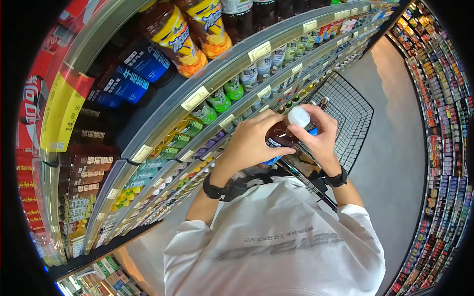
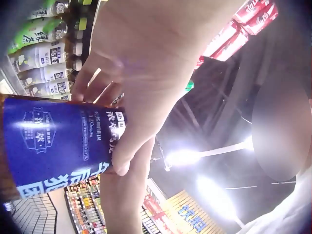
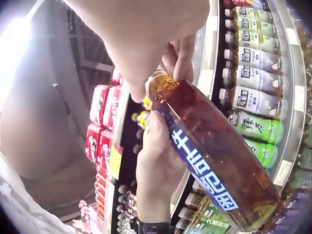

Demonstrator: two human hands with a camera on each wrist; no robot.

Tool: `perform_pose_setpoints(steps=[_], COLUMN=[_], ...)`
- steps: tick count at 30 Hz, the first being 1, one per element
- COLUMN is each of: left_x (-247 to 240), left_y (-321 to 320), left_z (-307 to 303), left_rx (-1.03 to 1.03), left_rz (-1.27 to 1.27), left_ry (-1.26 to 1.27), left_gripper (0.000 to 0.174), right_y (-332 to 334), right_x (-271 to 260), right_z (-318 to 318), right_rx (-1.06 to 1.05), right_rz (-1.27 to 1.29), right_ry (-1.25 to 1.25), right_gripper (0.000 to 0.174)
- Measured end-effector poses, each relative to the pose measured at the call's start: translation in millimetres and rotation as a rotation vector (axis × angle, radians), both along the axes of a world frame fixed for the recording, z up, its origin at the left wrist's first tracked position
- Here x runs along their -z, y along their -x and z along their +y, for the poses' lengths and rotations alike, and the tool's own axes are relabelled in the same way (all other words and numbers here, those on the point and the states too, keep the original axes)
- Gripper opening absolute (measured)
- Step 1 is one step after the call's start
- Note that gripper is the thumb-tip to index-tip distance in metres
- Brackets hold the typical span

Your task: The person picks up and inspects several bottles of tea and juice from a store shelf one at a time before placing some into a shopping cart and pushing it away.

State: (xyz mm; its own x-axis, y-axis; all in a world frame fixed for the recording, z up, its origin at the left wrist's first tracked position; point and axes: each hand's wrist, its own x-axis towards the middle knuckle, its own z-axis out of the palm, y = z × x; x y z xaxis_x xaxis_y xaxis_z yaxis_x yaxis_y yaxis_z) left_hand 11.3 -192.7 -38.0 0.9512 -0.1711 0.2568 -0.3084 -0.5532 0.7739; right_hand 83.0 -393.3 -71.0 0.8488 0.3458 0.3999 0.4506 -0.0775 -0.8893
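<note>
A bottle of dark reddish-brown tea [image 1: 280, 134] with a white cap [image 1: 298, 116] is held in front of the chest, cap end toward the head camera. Its blue label [image 2: 53, 141] carries large pale characters. My left hand [image 1: 252, 140] grips the bottle around its upper part, the thumb lying across the label's edge in the left wrist view. My right hand [image 1: 321, 135] pinches the cap end between thumb and fingers. In the right wrist view the bottle [image 3: 209, 146] slants downward, and the right hand [image 3: 146, 44] covers its cap.
A curved drinks shelf [image 1: 232, 74] with price tags runs along the left, holding many bottles. Similar blue-label bottles [image 1: 128, 81] stand on its upper level. A wire shopping cart [image 1: 348, 116] stands just beyond the hands. Another stocked shelf [image 1: 439, 148] lines the aisle's right side.
</note>
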Motion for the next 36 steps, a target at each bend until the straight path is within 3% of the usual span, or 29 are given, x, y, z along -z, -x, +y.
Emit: perform_pose_setpoints(steps=[1,3,4,6,8,9,12,17,20,22,26,28,32,36], left_x=[-7,-16,-23,-47,-63,-60,-75,-83,-77,-81,-86,-85,-84,-78], left_y=[6,15,19,37,53,62,74,54,40,34,23,13,2,-9], left_z=[1,14,22,42,56,61,63,90,99,110,120,123,127,129], left_rx=[-0.076,-0.165,-0.207,-0.411,-0.522,-0.578,-0.727,-0.898,-0.993,-1.084,-1.122,-1.081,-1.054,-1.102], left_rz=[0.018,-0.039,-0.070,-0.238,-0.420,-0.498,-0.620,-0.952,-0.926,-0.916,-0.794,-0.860,-0.852,-0.905], left_ry=[0.062,0.089,0.099,0.145,0.092,0.181,0.165,-0.334,-0.061,-0.279,-0.209,-0.077,-0.093,-0.094], left_gripper=[0.062,0.063,0.063,0.062,0.066,0.068,0.089,0.079,0.070,0.070,0.069,0.070,0.069,0.065], right_y=[1,3,6,9,10,11,13,13,13,12,5,-4,-46,-84], right_x=[-2,-3,-8,-5,4,10,22,19,16,16,29,42,90,165], right_z=[6,13,17,21,22,21,21,18,14,10,-1,-10,-45,-103], right_rx=[-0.056,-0.186,-0.200,-0.181,-0.206,-0.217,-0.222,-0.230,-0.218,-0.200,-0.118,-0.045,0.177,0.362], right_rz=[-0.017,-0.017,0.013,0.094,0.127,0.133,0.173,0.150,0.099,0.124,0.184,0.202,0.231,0.245], right_ry=[-0.052,-0.140,-0.142,-0.065,-0.051,-0.037,-0.008,0.037,0.084,0.089,0.093,0.094,0.141,0.425], right_gripper=[0.046,0.041,0.029,0.029,0.030,0.030,0.030,0.032,0.033,0.033,0.032,0.032,0.029,0.030])
